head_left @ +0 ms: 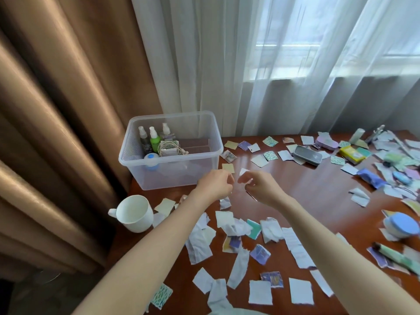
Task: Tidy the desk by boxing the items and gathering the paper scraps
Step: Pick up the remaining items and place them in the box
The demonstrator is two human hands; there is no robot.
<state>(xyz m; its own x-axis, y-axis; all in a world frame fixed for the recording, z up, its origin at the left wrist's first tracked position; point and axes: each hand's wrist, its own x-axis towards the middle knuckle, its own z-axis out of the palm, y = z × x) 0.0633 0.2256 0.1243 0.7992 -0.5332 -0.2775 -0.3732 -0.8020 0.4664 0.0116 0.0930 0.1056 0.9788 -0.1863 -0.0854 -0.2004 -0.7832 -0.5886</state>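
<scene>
Your right hand [256, 185] pinches a small white paper scrap [243, 172], while your left hand [214, 186], curled on possibly nothing, sits nearer the clear plastic storage box [177, 176] just ahead-left.

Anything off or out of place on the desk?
Torn paper scraps litter the whole desk. The white mug by the clear box sits at the left edge and looks tilted, so it could tip off.
</scene>
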